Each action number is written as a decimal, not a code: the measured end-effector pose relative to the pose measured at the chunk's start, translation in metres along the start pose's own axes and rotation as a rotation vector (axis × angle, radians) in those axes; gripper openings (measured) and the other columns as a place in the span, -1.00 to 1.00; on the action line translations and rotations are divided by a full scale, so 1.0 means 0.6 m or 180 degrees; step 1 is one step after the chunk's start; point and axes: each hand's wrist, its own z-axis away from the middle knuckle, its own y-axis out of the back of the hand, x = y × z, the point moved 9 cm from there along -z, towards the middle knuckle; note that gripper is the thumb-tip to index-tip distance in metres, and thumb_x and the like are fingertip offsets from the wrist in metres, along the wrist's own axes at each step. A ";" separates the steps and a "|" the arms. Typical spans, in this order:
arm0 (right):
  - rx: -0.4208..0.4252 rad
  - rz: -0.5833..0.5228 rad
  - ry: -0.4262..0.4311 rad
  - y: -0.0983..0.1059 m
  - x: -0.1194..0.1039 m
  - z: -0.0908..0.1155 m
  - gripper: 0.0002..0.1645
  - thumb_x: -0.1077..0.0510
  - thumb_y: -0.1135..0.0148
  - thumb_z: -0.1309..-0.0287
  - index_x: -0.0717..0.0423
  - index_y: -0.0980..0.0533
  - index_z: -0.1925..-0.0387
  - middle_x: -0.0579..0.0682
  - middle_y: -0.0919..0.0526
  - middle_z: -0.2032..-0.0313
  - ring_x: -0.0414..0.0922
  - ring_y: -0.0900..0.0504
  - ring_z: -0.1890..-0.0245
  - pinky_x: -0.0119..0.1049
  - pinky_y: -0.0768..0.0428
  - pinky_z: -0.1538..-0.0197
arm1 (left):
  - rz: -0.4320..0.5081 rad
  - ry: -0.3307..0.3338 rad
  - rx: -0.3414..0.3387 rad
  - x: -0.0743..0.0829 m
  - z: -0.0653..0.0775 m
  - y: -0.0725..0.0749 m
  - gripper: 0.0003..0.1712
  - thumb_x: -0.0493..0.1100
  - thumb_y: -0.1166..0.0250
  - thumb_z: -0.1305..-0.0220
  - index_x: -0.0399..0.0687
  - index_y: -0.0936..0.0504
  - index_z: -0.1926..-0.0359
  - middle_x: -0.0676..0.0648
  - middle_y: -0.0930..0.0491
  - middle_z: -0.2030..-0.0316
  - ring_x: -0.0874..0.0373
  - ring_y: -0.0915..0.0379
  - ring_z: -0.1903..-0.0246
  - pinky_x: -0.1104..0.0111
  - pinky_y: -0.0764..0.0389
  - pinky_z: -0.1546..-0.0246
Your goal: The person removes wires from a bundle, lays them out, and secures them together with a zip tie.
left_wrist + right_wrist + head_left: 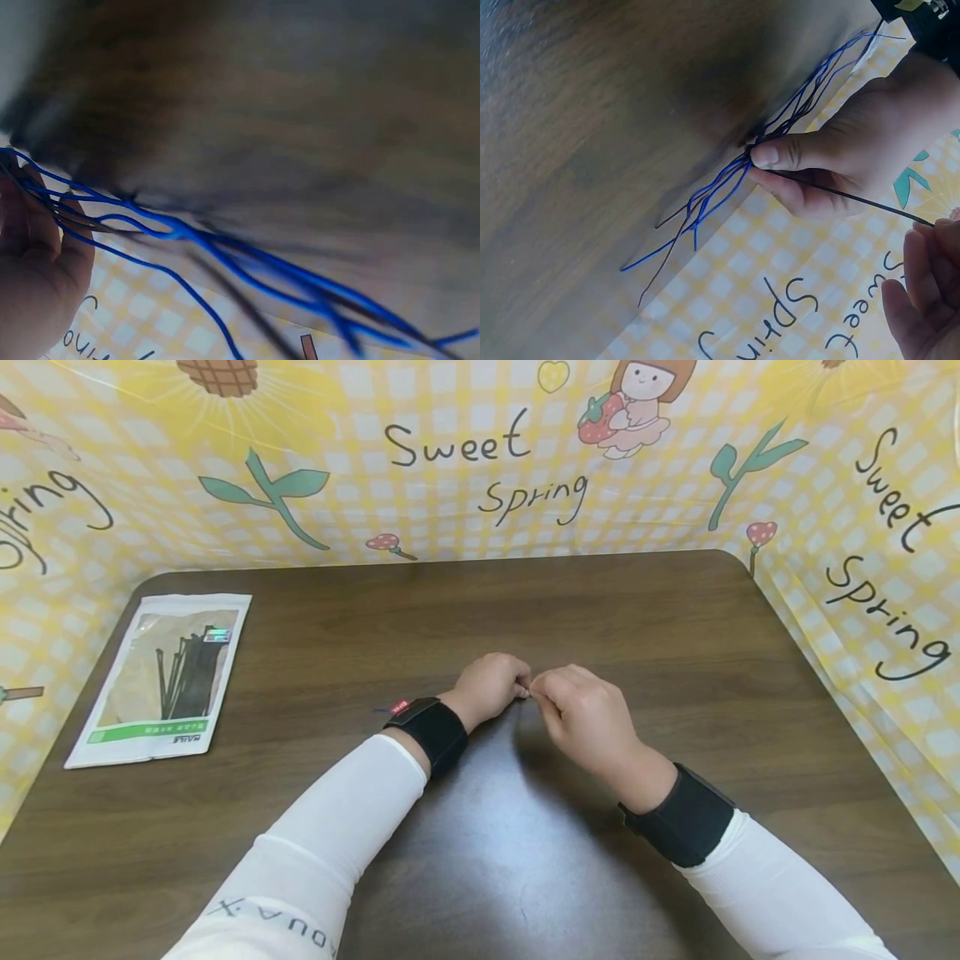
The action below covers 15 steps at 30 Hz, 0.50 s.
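Note:
My left hand (489,687) pinches a bundle of thin blue and dark wires (712,191) near its middle, thumb on top, in the right wrist view. The loose wire ends fan out on both sides of the grip. A black cable tie (862,199) runs from the pinched spot to my right hand (588,714), whose fingertips pinch its far end, so that it stretches straight between the hands. Whether the tie's loop is closed round the wires is hidden by the left thumb. The left wrist view shows the wires (247,259) spreading close to the camera.
A white-edged pouch (213,693) with a clear window and black cable ties inside lies on the left of the brown wooden table (375,627). A yellow checked cloth (450,527) with printed flowers and lettering stands round the table's back and sides.

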 end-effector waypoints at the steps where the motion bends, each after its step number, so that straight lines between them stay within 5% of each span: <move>1: 0.0022 -0.0007 0.0021 0.001 -0.002 0.000 -0.82 0.45 -0.40 0.08 0.20 -0.56 0.48 -0.01 -0.69 0.45 -0.03 -0.64 0.41 -0.19 -0.60 0.43 | -0.0005 0.0032 -0.0024 -0.001 0.000 -0.001 -0.92 -0.21 -0.33 -0.21 -0.04 -0.66 0.42 0.02 -0.62 0.34 0.16 -0.48 0.29 0.28 -0.51 0.24; 8: 0.0106 -0.0005 0.0167 -0.001 -0.013 0.003 -0.84 0.44 -0.35 0.04 0.21 -0.53 0.51 -0.01 -0.66 0.49 -0.05 -0.62 0.44 -0.24 -0.58 0.46 | -0.0173 0.0182 -0.0158 -0.005 -0.002 -0.003 -0.85 -0.29 -0.27 -0.20 -0.01 -0.62 0.50 0.06 -0.52 0.43 0.17 -0.39 0.37 0.34 -0.41 0.41; 15: 0.0070 0.0005 0.0202 -0.004 -0.020 0.005 -0.85 0.44 -0.32 0.04 0.19 -0.53 0.52 -0.01 -0.66 0.50 -0.08 -0.62 0.45 -0.25 -0.58 0.46 | -0.0259 0.0202 -0.0191 -0.007 -0.001 -0.004 -0.82 -0.33 -0.22 -0.21 -0.01 -0.65 0.46 0.04 -0.58 0.36 0.16 -0.45 0.31 0.29 -0.49 0.35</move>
